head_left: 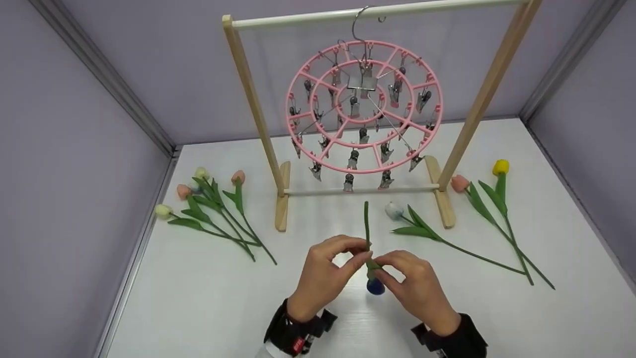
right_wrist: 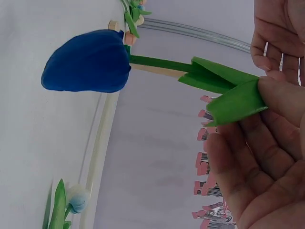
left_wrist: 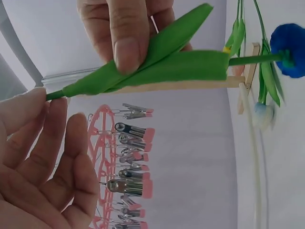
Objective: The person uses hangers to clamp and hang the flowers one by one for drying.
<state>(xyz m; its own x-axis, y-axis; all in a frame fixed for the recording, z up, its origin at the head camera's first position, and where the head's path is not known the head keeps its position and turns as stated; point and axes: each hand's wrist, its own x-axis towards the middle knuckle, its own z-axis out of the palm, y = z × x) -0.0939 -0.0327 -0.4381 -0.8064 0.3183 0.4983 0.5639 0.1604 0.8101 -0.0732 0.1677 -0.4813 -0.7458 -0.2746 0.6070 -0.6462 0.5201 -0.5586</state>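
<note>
A dark blue artificial tulip (right_wrist: 86, 62) is held upside down between both hands, its bloom (head_left: 375, 286) pointing down and its stem (head_left: 366, 219) up. My left hand (head_left: 328, 266) pinches the green stem between thumb and fingertips, just beyond the base of the leaves. With thumb and fingers, my right hand (head_left: 415, 281) pinches the green leaves (left_wrist: 157, 69) nearer the bloom. In the right wrist view, the right thumb presses on a leaf (right_wrist: 238, 100) while the fingers lie behind it.
A pink round clip hanger (head_left: 365, 169) with several metal clips hangs from a wooden rack (head_left: 248, 94) behind the hands. Several tulips (head_left: 213, 214) lie at the left. A pale blue tulip (head_left: 395, 211), a pink tulip (head_left: 460, 183) and a yellow tulip (head_left: 501, 167) lie at the right.
</note>
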